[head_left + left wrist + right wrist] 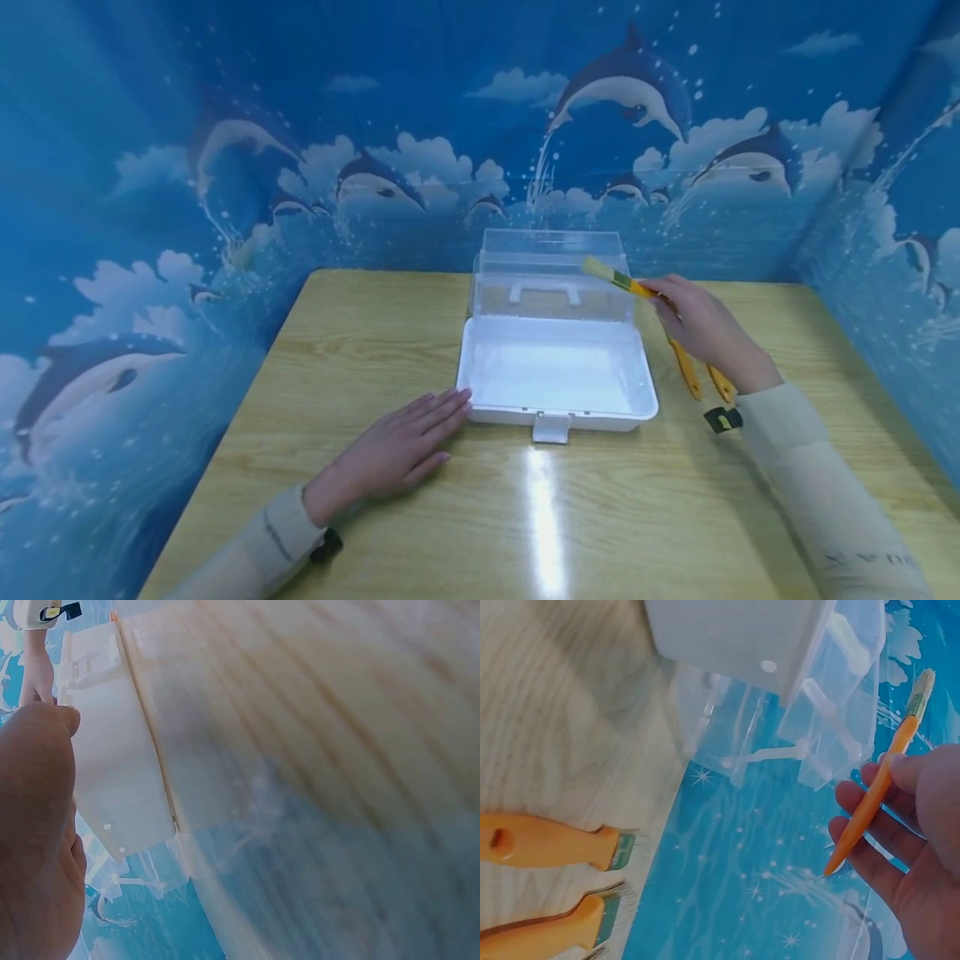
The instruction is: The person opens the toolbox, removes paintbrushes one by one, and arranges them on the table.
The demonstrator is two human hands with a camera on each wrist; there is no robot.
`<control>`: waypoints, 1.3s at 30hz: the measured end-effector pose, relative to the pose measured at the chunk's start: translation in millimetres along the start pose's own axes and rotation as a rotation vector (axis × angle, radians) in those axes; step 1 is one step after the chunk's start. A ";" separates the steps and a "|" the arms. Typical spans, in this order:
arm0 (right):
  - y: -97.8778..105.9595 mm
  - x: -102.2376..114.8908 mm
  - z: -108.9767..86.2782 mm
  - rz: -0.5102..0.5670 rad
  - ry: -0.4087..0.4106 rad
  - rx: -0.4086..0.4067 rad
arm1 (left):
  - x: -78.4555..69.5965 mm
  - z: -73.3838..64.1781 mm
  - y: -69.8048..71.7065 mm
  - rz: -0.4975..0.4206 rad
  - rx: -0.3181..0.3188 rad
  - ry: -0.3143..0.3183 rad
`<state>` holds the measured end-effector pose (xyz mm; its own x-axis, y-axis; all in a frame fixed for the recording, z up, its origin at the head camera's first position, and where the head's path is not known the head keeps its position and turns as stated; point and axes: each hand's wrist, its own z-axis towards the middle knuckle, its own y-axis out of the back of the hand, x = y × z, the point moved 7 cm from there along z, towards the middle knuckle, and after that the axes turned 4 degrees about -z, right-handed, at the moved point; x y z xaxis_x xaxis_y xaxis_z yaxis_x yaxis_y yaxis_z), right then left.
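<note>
A paintbrush with an orange handle (870, 799) and pale bristles is pinched between the thumb and fingers of my right hand (701, 321), raised beside the back right of a white storage box (555, 367). The box stands with its clear lid (551, 250) tipped back, and its inside shows bare white. My left hand (405, 442) lies flat with straight fingers, fingertips right at the box's front left corner. A white latch (551, 427) hangs from the front edge. In the left wrist view, the left hand (37, 817) is beside the box's side wall (120, 750).
Two more orange-handled brushes lie on the wooden table (360, 350) right of the box, one handle (547, 840) above another handle (544, 930) in the right wrist view. Part of a further bristle tip shows there. A blue dolphin-print curtain (420, 100) surrounds the table.
</note>
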<state>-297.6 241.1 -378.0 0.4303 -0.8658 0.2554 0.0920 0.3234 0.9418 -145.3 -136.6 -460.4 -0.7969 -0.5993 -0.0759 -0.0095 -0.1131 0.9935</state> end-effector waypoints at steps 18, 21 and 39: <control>-6.5 -13.7 -11.2 0.036 0.014 -0.055 | -0.7 -0.8 0.3 -0.015 -0.023 0.000; -7.1 -15.9 -13.8 0.033 0.026 -0.068 | -1.1 -1.0 0.8 -0.017 -0.024 -0.001; -9.4 -32.6 -33.3 0.023 0.024 -0.108 | -0.5 -0.6 1.3 -0.027 -0.001 0.005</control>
<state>-282.6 279.0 -402.5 0.4544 -0.8488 0.2702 0.1774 0.3834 0.9064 -144.6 -136.9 -459.1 -0.7934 -0.5999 -0.1033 -0.0303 -0.1305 0.9910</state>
